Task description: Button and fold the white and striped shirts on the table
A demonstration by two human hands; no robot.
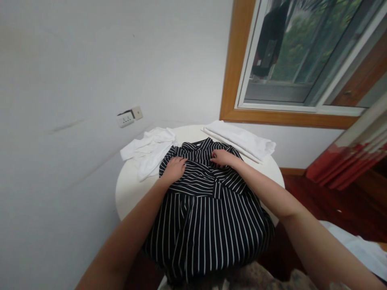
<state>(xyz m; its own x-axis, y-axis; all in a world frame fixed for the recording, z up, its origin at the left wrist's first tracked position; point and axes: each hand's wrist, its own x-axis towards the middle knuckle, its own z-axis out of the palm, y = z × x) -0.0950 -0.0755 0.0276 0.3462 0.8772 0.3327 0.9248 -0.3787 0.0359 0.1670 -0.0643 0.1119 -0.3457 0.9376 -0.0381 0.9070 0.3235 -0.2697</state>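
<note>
A black shirt with thin white stripes lies spread over a small round white table, its lower part hanging over the near edge. My left hand rests flat on the shirt's upper left, fingers stretched out. My right hand lies on the upper right near the collar, fingers curled onto the fabric in a light pinch.
A crumpled white garment lies at the table's back left. A folded white cloth lies at the back right. A white wall with a socket is on the left. A wood-framed window and red curtain are on the right.
</note>
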